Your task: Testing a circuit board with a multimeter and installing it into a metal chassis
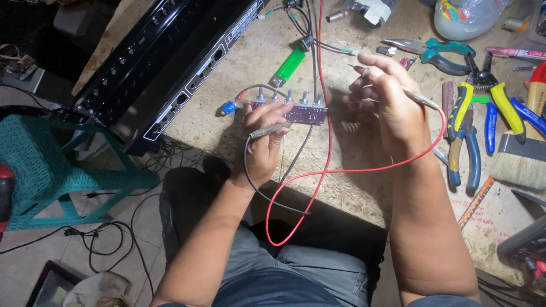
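A small purple circuit board (pixel 301 112) with several upright knob shafts lies on the wooden bench (pixel 364 187). My left hand (pixel 263 142) rests on the board's left end and grips a black-leaded test probe (pixel 267 131) pointing right. My right hand (pixel 389 99), just right of the board and slightly above the bench, holds a red-leaded test probe (pixel 418 98) between its fingers, tip toward the upper left. The red wire (pixel 318 176) loops down over the bench edge toward my lap.
A long black rack unit (pixel 170 62) lies diagonally at the left. A green lighter (pixel 289 66) sits behind the board. Pliers and cutters (pixel 472 113) and a paintbrush (pixel 526 153) crowd the right side. A teal plastic stool (pixel 51 165) stands on the floor at left.
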